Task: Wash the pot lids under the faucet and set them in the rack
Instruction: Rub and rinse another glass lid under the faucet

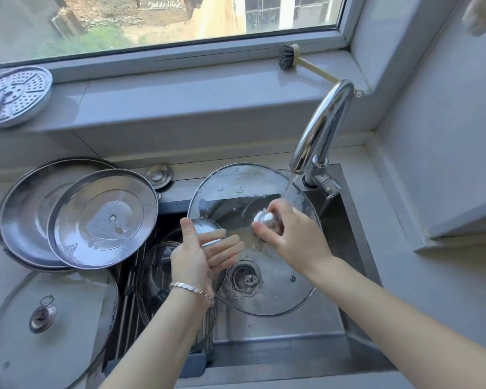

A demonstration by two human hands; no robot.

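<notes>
Head view looks down on a steel sink (286,329) set in a pale grey counter (399,276). Over the sink, held at a tilt, is a large round glass pot lid with a metal rim (275,282). Its far right edge is under the stream from the curved chrome faucet (323,127).

On the counter to the left, a stack of two shallow stainless steel lids (104,217) sits at the far side. A big glass lid with a small ring handle (17,346) lies nearer. Another glass lid (155,270) stands in the dark slatted rack (127,318) at the sink's left side.

The right hand (289,237) is curled round the round metal knob (267,220) at the lid's centre and carries it. The left hand (199,254) is flat, fingers straight, laid against the wet glass left of the knob.

This lid looks rigid, breakable and fairly heavy for one hand, and running water probably makes it slick. The knob seems the surest hold, though it is small and wet. The metal rim would be the second, with the left hand under it for the carry left to the rack. A knock on the faucet or sink edge could chip the glass.
</notes>
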